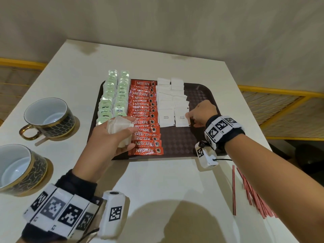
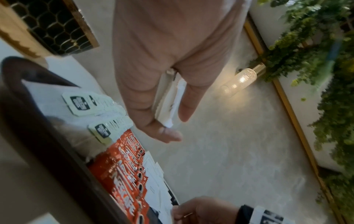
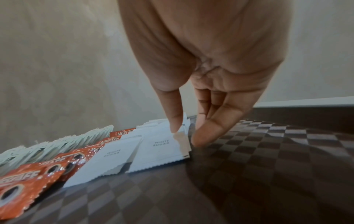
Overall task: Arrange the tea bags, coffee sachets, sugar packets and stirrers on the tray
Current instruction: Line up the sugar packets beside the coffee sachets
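- A white table [image 1: 157,181] stands against a beige wall, carrying a dark checkered tray [image 1: 177,141].
- On the tray: two rows of white sugar packets [image 1: 165,102] printed "WHITE SUGAR", one red column of coffee sachets [image 1: 143,111], two columns of pale green tea bags [image 1: 114,97].
- The right hand [image 1: 203,113] pinches the nearest sugar packet's edge.
- The left hand [image 1: 112,137] clutches a stack of spare packets [image 1: 119,127] over the sachets.
- Red stirrers [image 1: 249,190] lie on the table at the right; two cups [image 1: 47,116] stand at the left.

Tray [image 1: 177,142]: dark brown, checker-textured, semi-gloss plastic. Coffee sachets [image 1: 144,109]: glossy red foil. Sugar packets [image 1: 165,118]: matt white paper. Tabletop [image 1: 157,181]: smooth, cream.
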Demonstrator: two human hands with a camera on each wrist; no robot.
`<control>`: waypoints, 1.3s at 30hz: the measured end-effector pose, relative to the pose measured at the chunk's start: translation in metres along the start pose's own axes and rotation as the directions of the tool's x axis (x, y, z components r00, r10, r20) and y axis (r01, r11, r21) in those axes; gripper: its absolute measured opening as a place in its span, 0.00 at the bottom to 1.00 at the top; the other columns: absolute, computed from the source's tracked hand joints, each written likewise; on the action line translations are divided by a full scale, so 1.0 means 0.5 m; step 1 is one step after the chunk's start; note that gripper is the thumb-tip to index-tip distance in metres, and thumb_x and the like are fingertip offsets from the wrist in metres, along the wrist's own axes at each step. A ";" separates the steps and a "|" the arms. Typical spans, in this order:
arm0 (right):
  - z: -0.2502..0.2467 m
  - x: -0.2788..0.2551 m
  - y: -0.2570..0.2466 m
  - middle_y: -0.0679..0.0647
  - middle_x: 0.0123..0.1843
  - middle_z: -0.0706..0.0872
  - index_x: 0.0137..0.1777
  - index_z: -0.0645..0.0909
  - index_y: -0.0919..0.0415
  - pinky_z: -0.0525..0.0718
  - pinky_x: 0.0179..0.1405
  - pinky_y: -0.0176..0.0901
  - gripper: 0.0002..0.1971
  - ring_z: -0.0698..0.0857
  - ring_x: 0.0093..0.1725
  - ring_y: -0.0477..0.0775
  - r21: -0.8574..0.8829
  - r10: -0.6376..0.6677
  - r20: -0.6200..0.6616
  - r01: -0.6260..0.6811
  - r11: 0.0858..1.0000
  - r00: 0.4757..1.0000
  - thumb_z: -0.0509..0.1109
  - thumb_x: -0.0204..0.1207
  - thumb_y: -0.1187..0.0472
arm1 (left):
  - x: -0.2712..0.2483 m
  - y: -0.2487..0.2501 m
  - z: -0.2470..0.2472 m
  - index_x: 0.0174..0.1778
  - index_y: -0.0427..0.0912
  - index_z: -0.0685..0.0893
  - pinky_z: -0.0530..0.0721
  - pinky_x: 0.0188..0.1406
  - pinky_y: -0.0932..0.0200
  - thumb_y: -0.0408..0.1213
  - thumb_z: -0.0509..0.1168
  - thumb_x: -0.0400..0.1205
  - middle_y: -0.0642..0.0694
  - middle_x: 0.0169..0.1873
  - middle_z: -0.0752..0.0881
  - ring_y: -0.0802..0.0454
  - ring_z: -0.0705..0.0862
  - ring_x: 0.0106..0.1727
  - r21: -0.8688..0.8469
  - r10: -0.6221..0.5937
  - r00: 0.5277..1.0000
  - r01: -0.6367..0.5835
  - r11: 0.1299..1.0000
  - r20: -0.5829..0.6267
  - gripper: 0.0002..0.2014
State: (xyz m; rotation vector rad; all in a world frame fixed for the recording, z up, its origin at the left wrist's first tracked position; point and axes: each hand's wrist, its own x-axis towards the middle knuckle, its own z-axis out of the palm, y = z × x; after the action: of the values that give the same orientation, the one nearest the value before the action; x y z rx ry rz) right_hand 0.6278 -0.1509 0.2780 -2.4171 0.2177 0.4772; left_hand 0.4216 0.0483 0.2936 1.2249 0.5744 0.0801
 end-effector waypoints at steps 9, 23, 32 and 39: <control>0.011 0.000 -0.007 0.60 0.38 0.81 0.34 0.74 0.65 0.70 0.11 0.25 0.11 0.79 0.28 0.52 -0.135 -0.099 -0.008 0.097 0.986 0.995 0.67 0.78 0.68 | -0.008 0.020 0.014 0.66 0.42 0.84 0.90 0.36 0.57 0.30 0.66 0.82 0.38 0.64 0.86 0.43 0.87 0.61 -0.232 -0.151 0.985 0.166 0.958 0.081 0.16; -0.014 -0.265 -0.036 0.57 0.42 0.81 0.51 0.87 0.61 0.86 0.42 0.41 0.09 0.84 0.41 0.53 0.339 -0.555 0.259 0.464 0.819 0.791 0.79 0.72 0.65 | -0.037 0.017 0.079 0.70 0.35 0.78 0.92 0.40 0.51 0.27 0.65 0.82 0.36 0.58 0.89 0.43 0.91 0.55 -0.210 -0.204 0.931 0.274 0.939 0.303 0.19; -0.035 -0.289 0.011 0.67 0.50 0.88 0.50 0.85 0.67 0.91 0.42 0.43 0.08 0.92 0.48 0.55 0.456 -0.500 0.129 0.397 0.797 0.857 0.75 0.73 0.75 | -0.048 0.009 0.069 0.74 0.37 0.75 0.86 0.53 0.32 0.32 0.62 0.78 0.33 0.64 0.86 0.34 0.86 0.63 -0.311 -0.259 0.860 0.416 0.854 0.439 0.25; -0.059 -0.309 0.054 0.59 0.53 0.91 0.52 0.85 0.64 0.87 0.42 0.41 0.10 0.91 0.52 0.53 0.581 -0.476 0.070 0.352 0.734 0.876 0.65 0.80 0.74 | -0.050 -0.007 0.065 0.71 0.36 0.78 0.88 0.52 0.37 0.29 0.63 0.84 0.36 0.60 0.88 0.39 0.89 0.59 -0.226 -0.179 0.931 0.258 0.939 0.319 0.18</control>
State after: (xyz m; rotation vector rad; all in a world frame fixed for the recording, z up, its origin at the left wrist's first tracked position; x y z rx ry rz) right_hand 0.4865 -0.1854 0.3442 -1.7442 -0.2594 0.3927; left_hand 0.4143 0.0101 0.3070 0.8837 0.4210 -0.2092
